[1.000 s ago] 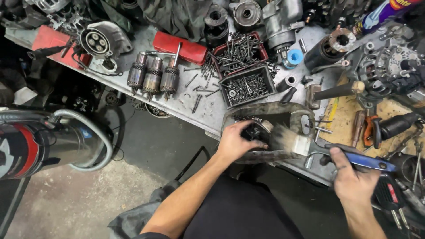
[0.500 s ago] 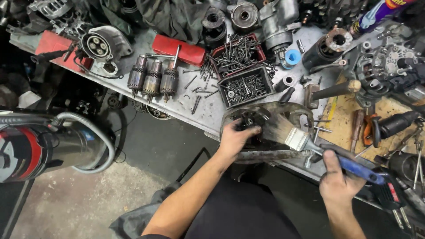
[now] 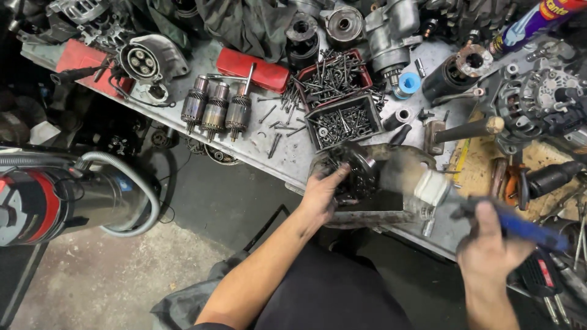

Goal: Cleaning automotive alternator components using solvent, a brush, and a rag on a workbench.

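1. Left hand (image 3: 323, 194) wrapped over the near-left rim of a round dark metal motor part (image 3: 353, 173), fingers curled and gripping it, steadying it at the near edge of the grey metal workbench (image 3: 183, 125).
2. Right hand (image 3: 489, 247) clenched round the blue handle of a paintbrush (image 3: 474, 205); white ferrule and pale, motion-blurred bristles laid across the right side of the motor part.
3. Step in hand, by judgement: brushing the part clean while held fixed. Bristle contact with the part likely, blur preventing certainty.
4. Just beyond the part: black tray of dark screws (image 3: 342, 122), and a red tray of screws (image 3: 333, 76) farther back.
5. Far left of those: three copper-wound armatures (image 3: 215, 110) side by side, a flat red box (image 3: 252, 68) behind them.
6. Right of the part: wooden-handled hammer (image 3: 458, 131) lying on the bench.
7. Next move, by judgement: calls for turning the part under the left grip to bring unbrushed faces up, keeping it clear of the bench edge.
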